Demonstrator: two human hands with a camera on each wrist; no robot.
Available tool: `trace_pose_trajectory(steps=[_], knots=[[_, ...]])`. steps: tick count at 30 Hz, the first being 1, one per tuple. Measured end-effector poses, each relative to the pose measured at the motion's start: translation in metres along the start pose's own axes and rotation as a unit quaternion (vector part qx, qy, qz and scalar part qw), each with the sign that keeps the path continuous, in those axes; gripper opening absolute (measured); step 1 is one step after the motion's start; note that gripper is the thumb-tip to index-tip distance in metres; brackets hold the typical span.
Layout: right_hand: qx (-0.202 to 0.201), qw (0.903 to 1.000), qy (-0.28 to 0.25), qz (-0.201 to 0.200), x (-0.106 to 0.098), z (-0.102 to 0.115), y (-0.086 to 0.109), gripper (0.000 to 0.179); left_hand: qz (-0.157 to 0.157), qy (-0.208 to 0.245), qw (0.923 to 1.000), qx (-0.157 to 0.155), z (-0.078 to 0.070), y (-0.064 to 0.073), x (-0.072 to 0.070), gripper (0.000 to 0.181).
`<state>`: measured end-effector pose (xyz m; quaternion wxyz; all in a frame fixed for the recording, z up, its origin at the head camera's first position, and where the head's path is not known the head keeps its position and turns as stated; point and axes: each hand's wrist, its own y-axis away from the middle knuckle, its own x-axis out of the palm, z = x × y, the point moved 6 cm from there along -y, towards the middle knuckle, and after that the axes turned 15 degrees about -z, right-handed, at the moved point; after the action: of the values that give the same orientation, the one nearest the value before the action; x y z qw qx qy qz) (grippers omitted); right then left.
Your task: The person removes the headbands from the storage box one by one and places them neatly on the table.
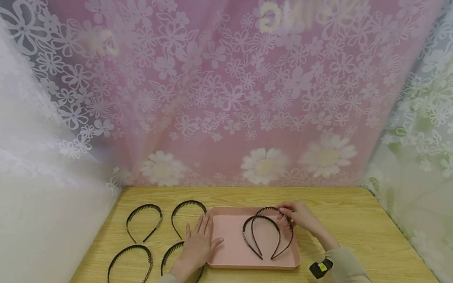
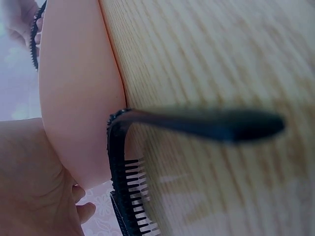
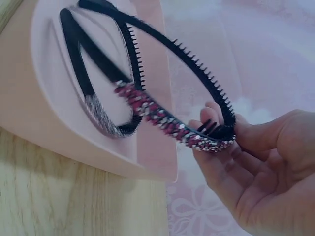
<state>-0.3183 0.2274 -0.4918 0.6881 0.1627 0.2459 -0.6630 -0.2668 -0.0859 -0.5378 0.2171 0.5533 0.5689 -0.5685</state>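
My right hand (image 1: 300, 217) pinches the top of a black toothed headband (image 3: 160, 120) studded with red and silver stones. The headband is over the right part of a pink tray (image 1: 228, 242), its ends pointing down towards the tray. Beside it in the tray is a second headband (image 3: 98, 110) with a silvery glittering stretch, partly behind the first in the right wrist view. My left hand (image 1: 197, 248), fingers straight and spread, rests against the tray's left edge. Under my left wrist lies another headband (image 2: 118, 167), partly hidden in the head view.
On the wooden table (image 1: 346, 221), left of the tray, more black headbands lie: one at the back left (image 1: 162, 214), one at the front left (image 1: 151, 263), and one behind my left hand (image 1: 172, 217). A flowered pink curtain (image 1: 223, 93) closes off the back.
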Motion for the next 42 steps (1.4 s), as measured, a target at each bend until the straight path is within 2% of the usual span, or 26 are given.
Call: trace_pose_trajectory(steps=[7,19,42], knots=[[0.008,0.9986,-0.042,-0.030,-0.010,0.006,-0.002,0.035,0.001,-0.002,1.0000,0.001,0.000,0.000,0.000,0.077],[0.027,0.9963,-0.082,0.001,-0.019,0.012,0.000,0.043,0.004,0.002,1.0000,0.001,-0.001,0.000,0.001,0.077],[0.031,0.9951,-0.094,-0.010,-0.047,-0.003,0.006,0.042,0.002,-0.002,1.0000,-0.003,-0.003,0.000,-0.002,0.077]])
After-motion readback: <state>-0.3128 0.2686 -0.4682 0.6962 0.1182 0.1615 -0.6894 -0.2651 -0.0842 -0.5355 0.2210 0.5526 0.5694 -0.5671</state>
